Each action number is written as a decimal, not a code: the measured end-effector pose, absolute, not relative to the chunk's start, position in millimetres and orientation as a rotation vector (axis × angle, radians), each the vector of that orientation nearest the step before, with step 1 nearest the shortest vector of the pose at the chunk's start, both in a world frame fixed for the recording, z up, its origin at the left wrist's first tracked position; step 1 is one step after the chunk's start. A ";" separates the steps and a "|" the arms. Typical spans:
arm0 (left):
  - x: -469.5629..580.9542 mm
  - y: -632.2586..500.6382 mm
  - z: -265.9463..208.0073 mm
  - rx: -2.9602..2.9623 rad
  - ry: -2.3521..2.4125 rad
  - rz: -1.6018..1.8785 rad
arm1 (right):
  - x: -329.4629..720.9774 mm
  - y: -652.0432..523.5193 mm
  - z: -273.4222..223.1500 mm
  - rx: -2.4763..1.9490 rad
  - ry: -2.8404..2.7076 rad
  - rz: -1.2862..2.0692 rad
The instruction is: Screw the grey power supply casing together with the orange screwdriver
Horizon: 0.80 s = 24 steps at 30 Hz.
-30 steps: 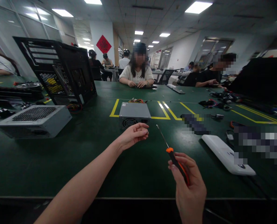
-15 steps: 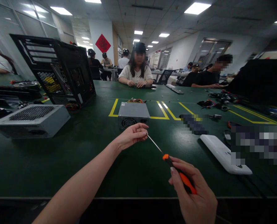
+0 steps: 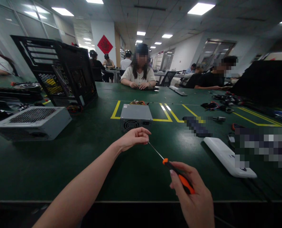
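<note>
My right hand (image 3: 190, 186) is wrapped round the orange and black handle of a screwdriver (image 3: 156, 150), whose thin shaft points up and left. The shaft's tip meets the fingertips of my left hand (image 3: 136, 137), which are pinched together. Whatever they hold at the tip is too small to make out. Just beyond my left hand a grey computer power supply (image 3: 137, 113) rests on the green table (image 3: 84, 167), its fan grille and socket facing me and coloured cables behind it. Both hands are above the table, near its front edge.
At the left lie a second power supply (image 3: 53, 122) and an open black computer case (image 3: 76, 72). A white oblong device (image 3: 226, 155), blurred-out items and loose cables (image 3: 226, 101) are on the right. Across the table sits a person (image 3: 138, 74).
My right hand and the screwdriver have shifted slightly left. My left hand has dropped a little, its fingers still pinched at the tip.
</note>
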State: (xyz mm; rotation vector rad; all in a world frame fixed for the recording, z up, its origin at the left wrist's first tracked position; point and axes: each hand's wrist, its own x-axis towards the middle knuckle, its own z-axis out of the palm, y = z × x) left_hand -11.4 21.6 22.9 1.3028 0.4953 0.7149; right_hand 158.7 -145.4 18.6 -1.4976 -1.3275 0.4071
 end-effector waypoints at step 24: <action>4.2 16.9 14.1 1.033 0.699 0.820 | 135.5 -98.9 20.7 -0.937 -0.308 1.590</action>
